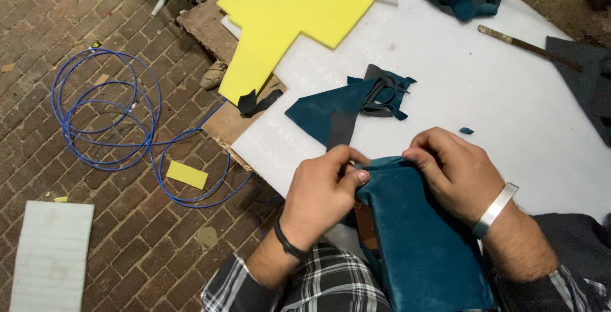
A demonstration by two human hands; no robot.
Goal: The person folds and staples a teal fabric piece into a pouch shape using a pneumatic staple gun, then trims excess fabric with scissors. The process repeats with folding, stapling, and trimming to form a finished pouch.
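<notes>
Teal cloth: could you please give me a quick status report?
Left hand and right hand both pinching teal cloth at its top edge. Scraps lie beyond, apart.

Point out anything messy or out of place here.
A blue cable lies in loose loops on the brick floor, with a yellow foam scrap on it. Teal fabric offcuts litter the white table. Both hands pinch the teal fabric.

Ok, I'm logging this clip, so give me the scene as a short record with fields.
left hand: pinching the top edge of the teal fabric piece
right hand: gripping the same edge
work surface: white sheet
on sheet: teal scraps, yellow foam sheet
floor: brick, blue cable coiled
</notes>
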